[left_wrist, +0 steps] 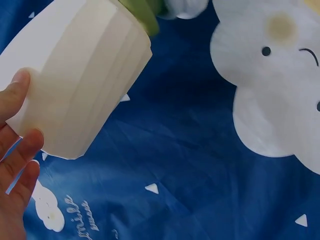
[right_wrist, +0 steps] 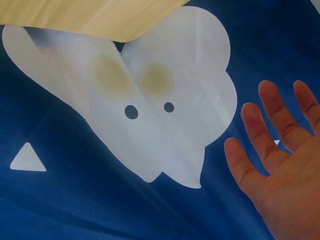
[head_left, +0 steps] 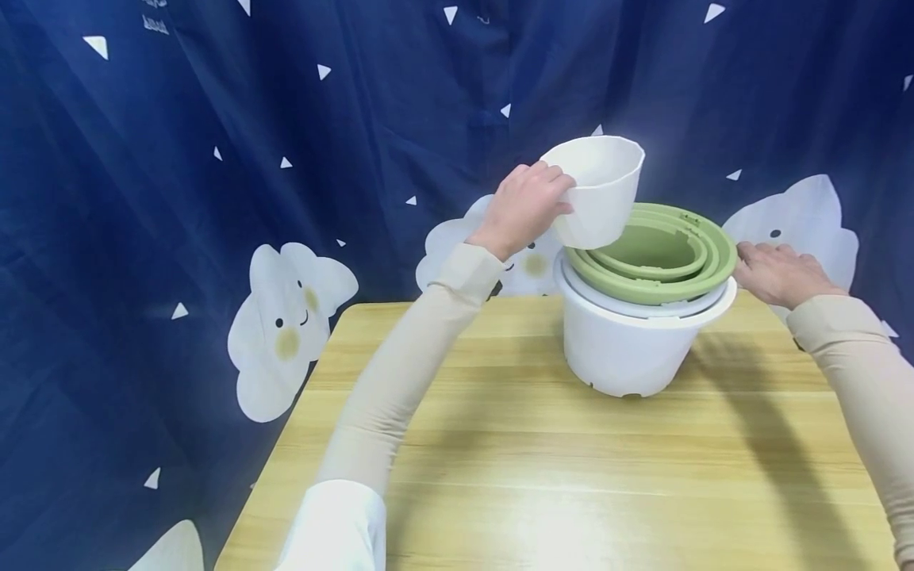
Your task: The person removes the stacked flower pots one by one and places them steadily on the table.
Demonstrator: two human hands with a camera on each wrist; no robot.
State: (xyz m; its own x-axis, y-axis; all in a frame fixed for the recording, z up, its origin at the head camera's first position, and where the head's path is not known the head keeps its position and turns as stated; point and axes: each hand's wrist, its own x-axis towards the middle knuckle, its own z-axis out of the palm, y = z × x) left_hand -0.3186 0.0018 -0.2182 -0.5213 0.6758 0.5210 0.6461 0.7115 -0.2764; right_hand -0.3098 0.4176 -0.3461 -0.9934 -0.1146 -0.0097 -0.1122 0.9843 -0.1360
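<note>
My left hand [head_left: 527,205] grips a white faceted plastic flowerpot [head_left: 598,210] by its rim. The pot hangs tilted above the left part of a stack of nested pots. In the left wrist view, the thumb lies on the wall of the white flowerpot [left_wrist: 75,75]. Green pots [head_left: 657,287] sit nested at the top of the stack, inside a larger white pot [head_left: 621,349] that stands on the table. At the stack's right side is my right hand [head_left: 781,274]. The right wrist view shows the right hand [right_wrist: 285,160] with fingers spread and nothing held.
The stack stands near the far edge of a light wooden table [head_left: 543,468]. Behind it hangs a dark blue curtain [head_left: 400,87] printed with white triangles and smiling clouds [head_left: 286,333].
</note>
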